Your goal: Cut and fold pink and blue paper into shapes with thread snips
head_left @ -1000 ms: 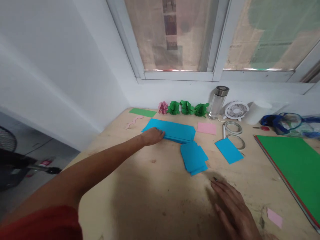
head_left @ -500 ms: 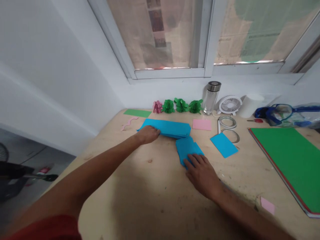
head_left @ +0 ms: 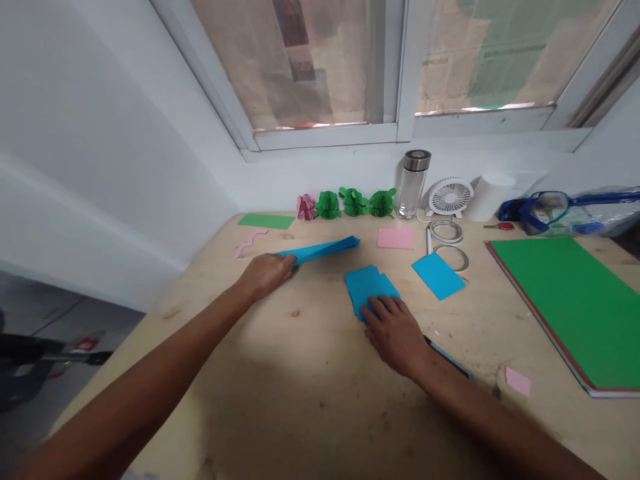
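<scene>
Currently, from my remote post, I have the left hand (head_left: 271, 275) closed on one end of the long blue strips (head_left: 325, 249), their free end pointing right and tilted above the table (head_left: 280, 373). Right hand (head_left: 395, 333): fingers resting on the near edge of the notched blue pieces (head_left: 367, 288), which lie at table centre; whether it pinches them, I cannot tell. Pink rectangle (head_left: 395, 238) on the far side, beyond that stack. Blue rectangle (head_left: 439, 276) to the right, near the tape rolls (head_left: 447, 231). Dark slim tool (head_left: 450, 359) partly under the right forearm.
</scene>
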Available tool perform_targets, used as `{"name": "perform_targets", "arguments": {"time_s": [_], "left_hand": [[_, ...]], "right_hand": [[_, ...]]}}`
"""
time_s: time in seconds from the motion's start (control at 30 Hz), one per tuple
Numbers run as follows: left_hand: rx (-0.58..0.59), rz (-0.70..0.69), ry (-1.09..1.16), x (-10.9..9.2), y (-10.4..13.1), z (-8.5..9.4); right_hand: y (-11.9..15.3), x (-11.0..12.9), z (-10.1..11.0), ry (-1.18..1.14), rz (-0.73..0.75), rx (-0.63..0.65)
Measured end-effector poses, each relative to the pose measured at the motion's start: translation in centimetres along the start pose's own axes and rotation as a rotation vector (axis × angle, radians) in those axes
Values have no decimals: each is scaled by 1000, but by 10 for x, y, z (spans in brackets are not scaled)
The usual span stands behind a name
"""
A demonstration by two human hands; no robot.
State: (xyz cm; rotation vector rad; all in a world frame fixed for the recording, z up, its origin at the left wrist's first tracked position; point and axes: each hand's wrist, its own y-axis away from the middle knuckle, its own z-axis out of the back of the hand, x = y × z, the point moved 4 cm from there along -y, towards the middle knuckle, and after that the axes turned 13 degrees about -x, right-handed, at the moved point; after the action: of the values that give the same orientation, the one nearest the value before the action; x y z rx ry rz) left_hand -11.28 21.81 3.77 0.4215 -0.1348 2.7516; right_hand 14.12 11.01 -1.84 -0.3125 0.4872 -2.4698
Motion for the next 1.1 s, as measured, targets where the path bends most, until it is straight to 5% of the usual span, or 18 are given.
{"name": "perform_targets", "arguments": {"time_s": [0.17,0.43,0.7,0.87,1.1], "left_hand": [[57,-5,-24,-30,62,12],[-114,-60,88,-82,140,6],[-334,-35,163,-84,138,-2],[-293,-92,115,-95,132,-10],[-223,-127,119,-94,134,-11]], "right_hand": [[2,0,0,3,-2,-4],[6,-2,10,-48,-1,-23],[66,-8,59,-181,-41,-168],[97,-5,71,-212,-82,-196],[108,-3,77,-264,-126,-206]]}}
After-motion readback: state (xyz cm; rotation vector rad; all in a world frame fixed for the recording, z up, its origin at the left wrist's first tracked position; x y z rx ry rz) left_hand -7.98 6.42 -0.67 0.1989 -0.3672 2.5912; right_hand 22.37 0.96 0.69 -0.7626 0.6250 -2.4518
